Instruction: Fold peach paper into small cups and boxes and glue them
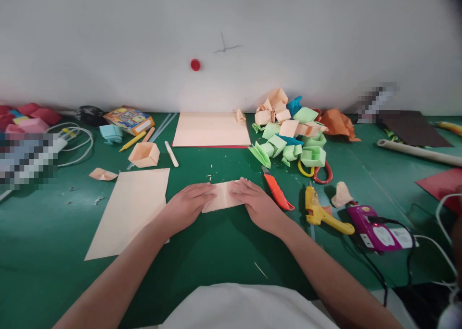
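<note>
A small piece of folded peach paper (224, 196) lies crosswise in front of me at the middle of the green table, a crease running down its centre. My left hand (187, 204) holds its left end, the fingers together over the edge. At the right end, my right hand (258, 203) grips it the same way. Both thumbs are mostly hidden. Left of my left hand lies a larger sheet of peach paper (132, 208), partly under my forearm. An orange utility knife (276, 189) rests just beyond my right hand.
A pile of folded paper pieces (288, 131) stands at the back right. Nearer are a yellow glue gun (319, 208), scissors (322, 173) and a purple power box (375, 228) with cables. Toward the left sit a peach paper box (144, 154) and a white stick (171, 154).
</note>
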Tool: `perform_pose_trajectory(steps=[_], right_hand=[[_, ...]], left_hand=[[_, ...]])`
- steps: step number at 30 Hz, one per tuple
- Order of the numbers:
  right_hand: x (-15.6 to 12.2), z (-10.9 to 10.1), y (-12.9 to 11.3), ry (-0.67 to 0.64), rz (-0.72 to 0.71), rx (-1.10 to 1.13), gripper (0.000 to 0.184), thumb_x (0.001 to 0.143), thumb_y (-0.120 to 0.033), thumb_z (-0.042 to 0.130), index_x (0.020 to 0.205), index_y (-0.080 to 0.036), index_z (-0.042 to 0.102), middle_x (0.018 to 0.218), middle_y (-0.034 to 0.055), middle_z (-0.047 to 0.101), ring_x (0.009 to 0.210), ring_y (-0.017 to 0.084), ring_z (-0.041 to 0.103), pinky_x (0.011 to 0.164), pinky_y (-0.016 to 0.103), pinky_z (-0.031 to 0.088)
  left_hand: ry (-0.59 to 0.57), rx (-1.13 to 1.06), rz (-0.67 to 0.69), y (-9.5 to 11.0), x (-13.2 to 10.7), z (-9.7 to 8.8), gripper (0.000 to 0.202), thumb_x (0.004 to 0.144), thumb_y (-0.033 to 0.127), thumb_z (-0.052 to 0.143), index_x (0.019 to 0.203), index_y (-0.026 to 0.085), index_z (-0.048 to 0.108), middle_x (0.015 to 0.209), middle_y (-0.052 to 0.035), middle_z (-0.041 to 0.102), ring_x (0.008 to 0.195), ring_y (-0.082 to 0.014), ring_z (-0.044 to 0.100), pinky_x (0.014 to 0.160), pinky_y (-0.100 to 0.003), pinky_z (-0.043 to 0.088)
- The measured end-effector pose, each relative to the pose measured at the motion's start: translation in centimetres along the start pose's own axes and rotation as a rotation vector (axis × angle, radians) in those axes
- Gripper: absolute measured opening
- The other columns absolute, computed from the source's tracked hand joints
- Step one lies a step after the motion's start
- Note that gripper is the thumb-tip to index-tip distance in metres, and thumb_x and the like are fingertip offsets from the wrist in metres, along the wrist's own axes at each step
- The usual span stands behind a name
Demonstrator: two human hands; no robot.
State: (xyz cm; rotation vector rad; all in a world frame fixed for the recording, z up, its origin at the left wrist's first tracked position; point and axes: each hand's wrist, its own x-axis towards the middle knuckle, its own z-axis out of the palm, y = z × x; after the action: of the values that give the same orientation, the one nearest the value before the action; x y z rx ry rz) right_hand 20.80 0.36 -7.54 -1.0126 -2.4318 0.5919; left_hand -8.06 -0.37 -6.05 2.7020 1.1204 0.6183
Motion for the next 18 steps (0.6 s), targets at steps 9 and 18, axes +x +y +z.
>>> perform_pose_trajectory(steps=[9,18], right_hand=[[-0.19,-0.08,0.18,0.004,0.007,0.037,0.075,0.083,0.008,0.034,0.144,-0.027,0.057,0.158,0.0,0.045,0.153,0.023,0.029,0.123,0.059,0.032],[-0.29,-0.15,0.26,-0.021,0.04,0.075,0.077,0.08,0.011,0.032,0.142,-0.026,0.059,0.161,-0.0025,0.04,0.155,0.022,0.023,0.124,0.057,0.032]], left_hand=[[-0.037,-0.036,-0.056,-0.6,-0.58,0.24,0.034,0.103,0.029,0.047,0.128,0.029,0.07,0.141,-0.0014,0.065,0.132,-0.0209,0.06,0.115,-0.044,0.048],[-0.08,-0.052,-0.017,-0.93,-0.67,-0.13,0.033,0.104,0.038,0.048,0.128,0.03,0.069,0.143,0.0004,0.063,0.139,-0.0232,0.053,0.115,-0.046,0.046]])
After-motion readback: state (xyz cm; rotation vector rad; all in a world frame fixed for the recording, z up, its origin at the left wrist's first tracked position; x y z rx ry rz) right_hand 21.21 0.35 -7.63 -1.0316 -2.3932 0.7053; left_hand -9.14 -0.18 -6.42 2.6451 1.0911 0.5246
